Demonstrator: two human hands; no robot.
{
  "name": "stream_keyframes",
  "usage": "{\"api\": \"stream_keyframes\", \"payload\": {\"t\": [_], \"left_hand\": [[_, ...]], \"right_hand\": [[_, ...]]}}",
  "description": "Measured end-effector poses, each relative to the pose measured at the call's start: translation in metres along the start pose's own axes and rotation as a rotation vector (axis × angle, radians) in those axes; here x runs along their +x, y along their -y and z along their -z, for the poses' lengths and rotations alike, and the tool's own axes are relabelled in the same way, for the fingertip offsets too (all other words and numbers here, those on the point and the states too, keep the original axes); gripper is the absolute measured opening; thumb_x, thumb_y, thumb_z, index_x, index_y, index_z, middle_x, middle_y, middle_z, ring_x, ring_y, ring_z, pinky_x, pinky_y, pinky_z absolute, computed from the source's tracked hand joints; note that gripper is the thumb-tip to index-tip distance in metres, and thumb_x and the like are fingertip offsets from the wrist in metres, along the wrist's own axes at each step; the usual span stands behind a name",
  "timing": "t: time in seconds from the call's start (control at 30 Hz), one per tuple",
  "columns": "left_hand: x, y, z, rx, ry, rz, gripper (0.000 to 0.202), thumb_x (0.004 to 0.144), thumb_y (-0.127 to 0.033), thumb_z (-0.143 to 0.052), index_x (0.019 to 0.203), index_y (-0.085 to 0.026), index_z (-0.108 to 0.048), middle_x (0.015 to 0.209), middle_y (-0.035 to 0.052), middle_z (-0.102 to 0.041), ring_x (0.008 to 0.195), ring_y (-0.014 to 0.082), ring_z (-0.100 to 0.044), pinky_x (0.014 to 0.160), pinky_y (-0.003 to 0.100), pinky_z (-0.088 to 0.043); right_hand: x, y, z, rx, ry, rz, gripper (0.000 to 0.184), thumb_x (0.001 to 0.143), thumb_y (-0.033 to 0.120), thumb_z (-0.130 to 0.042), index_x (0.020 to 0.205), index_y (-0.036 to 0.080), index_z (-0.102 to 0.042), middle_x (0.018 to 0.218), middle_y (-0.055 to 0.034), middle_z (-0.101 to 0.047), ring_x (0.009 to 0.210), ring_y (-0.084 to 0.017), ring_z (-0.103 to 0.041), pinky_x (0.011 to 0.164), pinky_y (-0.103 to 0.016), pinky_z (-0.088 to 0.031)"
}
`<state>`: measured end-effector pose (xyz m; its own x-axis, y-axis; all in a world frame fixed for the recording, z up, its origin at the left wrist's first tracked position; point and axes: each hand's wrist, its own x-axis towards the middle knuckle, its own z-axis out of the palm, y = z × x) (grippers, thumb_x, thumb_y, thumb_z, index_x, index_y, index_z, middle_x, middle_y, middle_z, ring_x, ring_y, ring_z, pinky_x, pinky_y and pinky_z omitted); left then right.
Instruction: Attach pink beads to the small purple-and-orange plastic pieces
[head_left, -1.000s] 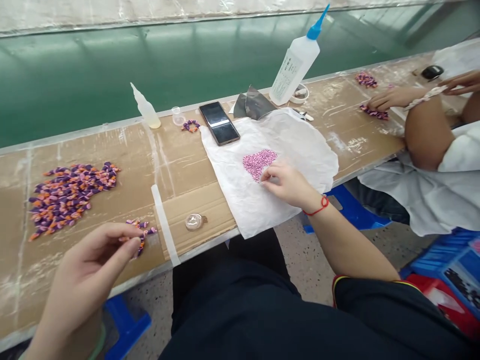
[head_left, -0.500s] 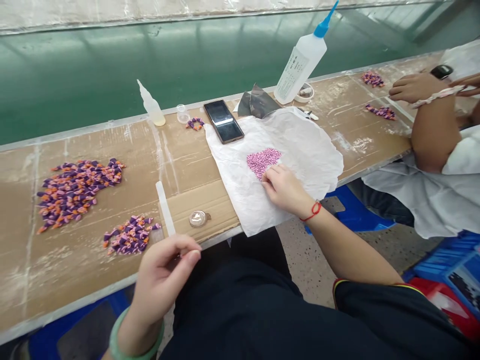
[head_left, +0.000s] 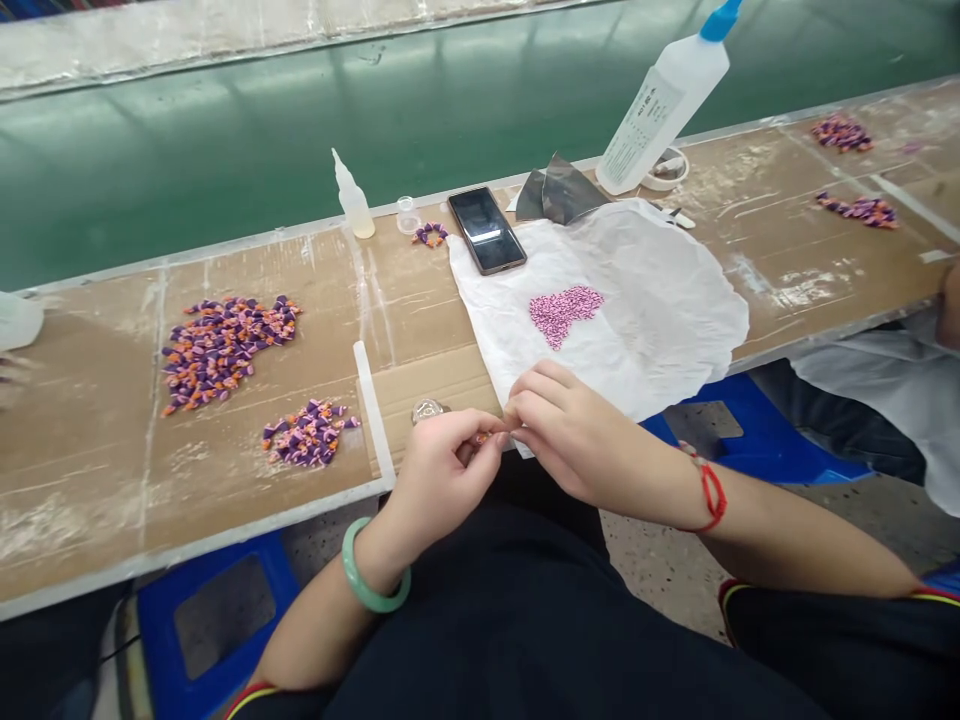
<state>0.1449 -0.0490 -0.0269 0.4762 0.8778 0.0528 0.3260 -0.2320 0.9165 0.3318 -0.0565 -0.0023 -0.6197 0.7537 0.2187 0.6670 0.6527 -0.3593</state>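
My left hand [head_left: 448, 468], with a green bangle at its wrist, is closed in a pinch. A small piece with orange on it [head_left: 481, 438] shows between its thumb and fingers. Fingertips of my right hand [head_left: 574, 432], which wears a red cord, meet the left thumb tip in a pinch; what they hold is too small to make out. Behind the hands, tiny pink speckled grains [head_left: 564, 311] lie heaped on a white sheet [head_left: 660, 270]. A round clear-topped object [head_left: 428, 410] sits on cardboard beside the left hand, partly covered by it.
Purple, pink and orange pieces form a large pile [head_left: 225, 348] and a smaller pile [head_left: 309, 434] to the left. A white strip [head_left: 373, 410] lies nearby. Along the back stand a small dropper bottle [head_left: 352, 200], a phone [head_left: 487, 230] and a tall blue-capped bottle [head_left: 664, 110].
My right hand has left the pink grains and come to my left hand, which has moved right and up to the table edge. The view has shifted left; the neighbour's hands are out of sight.
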Motion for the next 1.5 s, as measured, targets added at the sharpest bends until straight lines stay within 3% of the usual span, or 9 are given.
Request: {"api": "stream_keyframes", "payload": {"t": [0.27,0.43,0.6,0.97,1.07,1.2,1.37,1.5], "left_hand": [[-0.003,0.003,0.001,-0.060,-0.047,0.003,0.016,0.083,-0.015,-0.055,0.074,-0.015,-0.067,0.055,-0.0041,-0.052,0.048,0.0088,-0.042,0.050,0.022,-0.033],[-0.007,0.002,0.010,-0.225,-0.121,0.078,0.017,0.082,-0.024,-0.059,0.068,-0.016,-0.063,0.057,-0.0015,-0.056,0.052,0.0105,-0.048,0.050,0.022,-0.038],[-0.011,0.002,0.016,-0.315,-0.120,0.112,0.016,0.080,-0.024,-0.061,0.066,-0.016,-0.062,0.057,-0.0015,-0.055,0.050,0.0094,-0.046,0.048,0.021,-0.037],[-0.019,0.007,0.032,-0.330,-0.043,0.091,0.017,0.083,-0.025,-0.061,0.070,-0.015,-0.063,0.060,0.0003,-0.058,0.052,0.0101,-0.047,0.049,0.022,-0.037],[-0.032,0.014,0.045,-0.327,-0.131,0.125,0.010,0.084,-0.025,-0.065,0.079,-0.016,-0.064,0.057,-0.0029,-0.056,0.050,0.0090,-0.048,0.048,0.020,-0.037],[-0.053,0.027,0.058,-0.354,-0.240,0.226,0.011,0.083,-0.024,-0.068,0.077,-0.016,-0.063,0.056,-0.0017,-0.061,0.051,0.0102,-0.055,0.051,0.020,-0.043],[-0.066,0.036,0.059,-0.392,-0.258,0.292,0.011,0.079,-0.024,-0.071,0.076,-0.016,-0.065,0.055,0.0002,-0.065,0.049,0.0111,-0.058,0.048,0.020,-0.044],[-0.065,0.036,0.059,-0.415,-0.231,0.301,0.011,0.079,-0.024,-0.071,0.075,-0.015,-0.065,0.055,0.0007,-0.066,0.049,0.0110,-0.058,0.049,0.020,-0.044]], "right_hand": [[0.004,0.008,-0.003,-0.087,-0.012,0.038,0.023,0.086,-0.001,-0.042,0.076,0.015,-0.055,0.077,-0.0096,-0.056,0.075,-0.022,-0.044,0.068,-0.036,-0.041],[0.009,0.012,0.000,0.353,-0.136,-0.149,0.012,0.091,0.012,-0.050,0.082,0.018,-0.053,0.077,-0.0030,-0.059,0.072,-0.015,-0.052,0.065,-0.028,-0.045],[0.016,0.017,-0.001,0.581,-0.090,-0.275,0.012,0.083,0.011,-0.054,0.075,0.019,-0.054,0.068,0.0017,-0.059,0.060,-0.010,-0.052,0.057,-0.022,-0.043],[0.031,0.019,-0.004,0.505,-0.057,-0.146,0.013,0.079,0.009,-0.051,0.071,0.020,-0.049,0.064,0.0028,-0.054,0.058,-0.009,-0.049,0.056,-0.020,-0.039],[0.046,0.011,-0.007,0.410,0.026,-0.078,0.014,0.081,0.012,-0.049,0.071,0.021,-0.044,0.064,0.0025,-0.050,0.058,-0.011,-0.046,0.057,-0.022,-0.037],[0.075,0.001,-0.014,0.194,0.251,-0.029,0.019,0.083,0.017,-0.048,0.067,0.021,-0.039,0.062,0.0009,-0.048,0.059,-0.012,-0.041,0.058,-0.025,-0.031],[0.097,0.006,-0.018,-0.095,0.469,-0.028,0.019,0.086,0.018,-0.048,0.067,0.018,-0.049,0.065,-0.0045,-0.055,0.059,-0.014,-0.041,0.057,-0.027,-0.027],[0.103,0.013,-0.016,-0.200,0.583,-0.054,0.021,0.088,0.019,-0.048,0.069,0.015,-0.056,0.067,-0.0074,-0.061,0.058,-0.015,-0.043,0.056,-0.028,-0.026]]}}
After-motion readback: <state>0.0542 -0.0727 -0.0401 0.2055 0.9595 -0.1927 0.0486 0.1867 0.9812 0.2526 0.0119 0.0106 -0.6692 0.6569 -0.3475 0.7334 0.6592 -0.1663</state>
